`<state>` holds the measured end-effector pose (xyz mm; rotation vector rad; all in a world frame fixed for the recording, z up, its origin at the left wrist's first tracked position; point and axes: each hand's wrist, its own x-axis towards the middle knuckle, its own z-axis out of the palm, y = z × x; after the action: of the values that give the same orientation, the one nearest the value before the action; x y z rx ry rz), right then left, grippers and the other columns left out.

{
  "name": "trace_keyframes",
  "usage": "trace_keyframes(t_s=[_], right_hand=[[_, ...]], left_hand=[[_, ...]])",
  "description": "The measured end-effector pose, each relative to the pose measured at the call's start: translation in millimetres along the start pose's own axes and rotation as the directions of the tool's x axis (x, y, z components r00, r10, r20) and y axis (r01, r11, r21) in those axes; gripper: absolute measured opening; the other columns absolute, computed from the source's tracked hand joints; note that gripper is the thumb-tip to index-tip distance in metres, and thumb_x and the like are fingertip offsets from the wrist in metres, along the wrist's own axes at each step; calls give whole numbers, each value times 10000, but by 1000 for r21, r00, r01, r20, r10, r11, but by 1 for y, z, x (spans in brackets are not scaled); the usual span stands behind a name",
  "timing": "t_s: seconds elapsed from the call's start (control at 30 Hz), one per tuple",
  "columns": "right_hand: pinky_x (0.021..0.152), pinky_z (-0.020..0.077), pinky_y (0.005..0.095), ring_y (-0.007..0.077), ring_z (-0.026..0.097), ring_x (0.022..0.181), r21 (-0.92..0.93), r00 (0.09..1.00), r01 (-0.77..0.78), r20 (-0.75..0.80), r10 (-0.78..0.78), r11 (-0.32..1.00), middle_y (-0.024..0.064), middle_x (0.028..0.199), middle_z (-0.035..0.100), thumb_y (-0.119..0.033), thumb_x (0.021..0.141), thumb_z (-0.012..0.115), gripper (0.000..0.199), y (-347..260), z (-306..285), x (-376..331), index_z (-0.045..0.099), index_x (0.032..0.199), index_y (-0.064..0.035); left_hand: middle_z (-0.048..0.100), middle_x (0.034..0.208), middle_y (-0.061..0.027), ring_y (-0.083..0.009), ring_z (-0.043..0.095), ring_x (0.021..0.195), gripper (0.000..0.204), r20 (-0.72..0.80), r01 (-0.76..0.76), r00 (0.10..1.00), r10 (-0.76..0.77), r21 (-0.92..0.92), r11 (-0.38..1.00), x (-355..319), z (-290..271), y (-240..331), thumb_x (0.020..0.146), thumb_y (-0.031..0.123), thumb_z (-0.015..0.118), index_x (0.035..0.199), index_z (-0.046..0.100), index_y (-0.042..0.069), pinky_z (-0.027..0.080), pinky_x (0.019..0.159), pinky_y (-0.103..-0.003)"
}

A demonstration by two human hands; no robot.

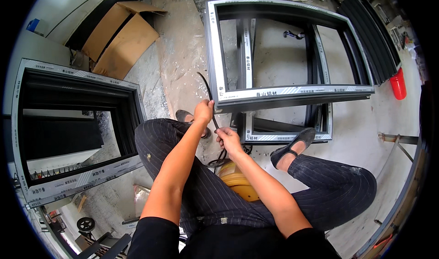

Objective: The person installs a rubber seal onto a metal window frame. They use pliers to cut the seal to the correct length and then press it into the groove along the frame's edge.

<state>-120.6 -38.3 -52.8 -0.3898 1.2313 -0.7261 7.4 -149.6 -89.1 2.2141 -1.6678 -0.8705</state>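
Ahead stand overlapping frames (295,92), leftward a carton (129,44); left fingers (210,106) and right fingers (222,132) pinch a black strip (204,81).

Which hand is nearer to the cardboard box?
Left: the left hand is below and right of the cardboard box; the right hand is farther down and right.

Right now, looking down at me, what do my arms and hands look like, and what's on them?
Your left hand and right hand are bare, without gloves. Both forearms are uncovered too, with no watch or bracelet showing. Short black sleeves end above the elbows and look plain. Rings are too small to tell.
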Motion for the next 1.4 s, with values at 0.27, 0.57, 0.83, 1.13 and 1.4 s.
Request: trace_keyframes(t_s=[0.27,0.57,0.83,1.13,1.4], right_hand=[[426,384,229,85,501,493,-296,999,-32,-50,18,955,45,677,610,-171,889,578,180,49,-31,-23,610,966,-11],[472,429,252,103,555,526,-308,966,143,-161,-200,940,62,694,638,-149,862,622,195,36,-57,-39,597,961,17],[454,387,217,78,489,521,-248,994,56,-79,-78,967,42,698,616,-153,865,621,181,31,-55,-42,627,952,5],[419,339,211,63,451,511,-159,998,-57,-31,52,986,17,682,594,-153,869,618,138,26,-52,-43,632,915,-24],[421,343,212,61,450,514,-158,996,-75,-60,66,985,10,686,588,-152,876,613,133,20,-54,-42,628,914,-25]], left_hand=[[637,711,-119,-196,623,559,367,216,101,975,-51,-227,969,-55,42,-22,941,319,529,891,615,-35,498,532,-326],[617,847,-34,-165,638,753,200,652,530,758,-29,-589,610,-66,16,-25,952,235,542,964,582,39,550,726,-301],[651,808,-36,-148,646,733,186,644,514,762,-58,-549,658,-72,21,-17,940,222,564,890,592,45,544,699,-294],[656,777,-50,-144,621,667,236,581,485,807,-108,-546,683,-74,24,-10,943,255,557,891,596,29,514,616,-282],[627,976,-55,-181,587,880,275,611,614,778,-146,-688,387,-36,10,-10,992,258,438,1146,528,49,478,849,-357]])
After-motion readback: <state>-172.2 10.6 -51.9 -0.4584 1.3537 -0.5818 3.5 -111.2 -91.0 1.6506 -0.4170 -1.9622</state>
